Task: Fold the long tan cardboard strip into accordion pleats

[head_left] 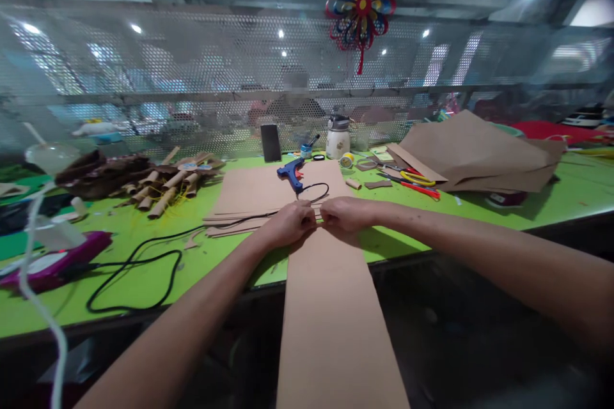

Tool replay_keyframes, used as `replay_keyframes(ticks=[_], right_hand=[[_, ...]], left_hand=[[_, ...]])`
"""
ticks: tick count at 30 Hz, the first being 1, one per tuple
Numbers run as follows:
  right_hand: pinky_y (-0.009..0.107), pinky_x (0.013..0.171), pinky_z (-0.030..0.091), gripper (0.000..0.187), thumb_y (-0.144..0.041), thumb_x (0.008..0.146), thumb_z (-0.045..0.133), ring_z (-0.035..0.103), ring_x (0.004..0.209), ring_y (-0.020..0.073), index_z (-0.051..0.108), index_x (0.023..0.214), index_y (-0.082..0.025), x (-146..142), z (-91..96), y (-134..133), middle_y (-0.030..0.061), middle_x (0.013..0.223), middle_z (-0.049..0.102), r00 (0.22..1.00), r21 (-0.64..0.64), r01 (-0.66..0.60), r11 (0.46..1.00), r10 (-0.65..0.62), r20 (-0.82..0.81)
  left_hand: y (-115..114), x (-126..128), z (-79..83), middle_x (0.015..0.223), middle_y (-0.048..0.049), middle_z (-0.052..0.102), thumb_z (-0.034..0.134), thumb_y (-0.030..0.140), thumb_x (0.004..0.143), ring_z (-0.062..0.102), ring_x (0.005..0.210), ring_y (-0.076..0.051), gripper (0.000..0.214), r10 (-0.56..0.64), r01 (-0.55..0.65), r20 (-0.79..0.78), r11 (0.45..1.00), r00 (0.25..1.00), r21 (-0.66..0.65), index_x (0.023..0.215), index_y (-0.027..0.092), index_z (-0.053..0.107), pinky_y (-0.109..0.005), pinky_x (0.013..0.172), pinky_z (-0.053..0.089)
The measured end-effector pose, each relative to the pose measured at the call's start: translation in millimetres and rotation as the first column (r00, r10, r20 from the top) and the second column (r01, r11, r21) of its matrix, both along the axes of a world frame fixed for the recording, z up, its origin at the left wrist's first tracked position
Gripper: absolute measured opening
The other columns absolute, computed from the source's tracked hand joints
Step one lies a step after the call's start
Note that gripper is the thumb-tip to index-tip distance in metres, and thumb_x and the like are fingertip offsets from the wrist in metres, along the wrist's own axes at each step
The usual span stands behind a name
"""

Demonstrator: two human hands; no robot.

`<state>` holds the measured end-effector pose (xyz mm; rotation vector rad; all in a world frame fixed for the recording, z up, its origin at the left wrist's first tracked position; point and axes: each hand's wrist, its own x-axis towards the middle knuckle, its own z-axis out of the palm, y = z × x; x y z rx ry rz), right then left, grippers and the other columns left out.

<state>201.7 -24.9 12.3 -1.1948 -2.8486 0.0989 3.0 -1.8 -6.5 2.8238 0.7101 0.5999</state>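
A long tan sheet of kraft paper [336, 319] runs from the green table down over its front edge toward me. My left hand [293, 222] is closed on the far end of this sheet. Close beside it, my right hand [346, 212] has its fingers curled on the same end; the fingertips are partly hidden. Just beyond both hands lies a stack of flat brown paper sheets [244, 188]. On that stack rests a blue hot glue gun [290, 174] with a red trigger, its black cord passing near my left hand.
Rolled brown paper tubes [165, 192] lie at left, near a purple power strip [62, 262] with cords. To the right are yellow-handled scissors [415, 177], a red-handled tool [419, 190] and large brown paper [474, 150]. A bottle [338, 137] and black phone-like slab [271, 142] stand behind.
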Motion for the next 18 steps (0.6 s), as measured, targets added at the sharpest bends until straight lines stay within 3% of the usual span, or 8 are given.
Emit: replay_keyframes(ticks=[4,9,18], right_hand=[[0.021,0.054,0.027,0.008,-0.01,0.073,0.051,0.043,0.063,0.0121,0.057,0.076,-0.014,10,0.2,-1,0.0037,0.073,0.058,0.999,-0.063,0.043,0.997,-0.042,0.019],[0.02,0.053,0.027,0.009,-0.009,0.074,0.05,0.043,0.063,0.0119,0.058,0.077,-0.014,12,-0.1,-5,0.0031,0.073,0.057,0.998,-0.053,0.063,0.997,-0.063,0.006],[0.019,0.054,0.03,0.009,-0.014,0.077,0.054,0.046,0.062,0.0111,0.062,0.08,-0.012,8,2.6,0,0.0037,0.074,0.061,0.997,-0.114,0.067,0.991,-0.069,-0.016]], left_hand=[[2,-1,-2.5,0.075,-0.0019,0.056,0.055,0.016,0.079,0.051,0.07,-0.012,0.012,0.007,-0.007,-0.027,1.0,1.0,0.002,0.071,0.015,0.063,-0.021,0.064,0.038],[-2,0,2.2,0.075,-0.0022,0.056,0.053,0.016,0.08,0.051,0.071,-0.013,0.01,0.05,-0.051,-0.061,0.999,0.997,-0.011,0.074,0.015,0.062,-0.022,0.064,0.039],[0,-2,-2.2,0.081,-0.0031,0.056,0.051,0.018,0.083,0.052,0.074,-0.013,0.013,-0.025,0.024,-0.022,1.0,0.999,-0.011,0.079,0.016,0.063,-0.022,0.068,0.04]])
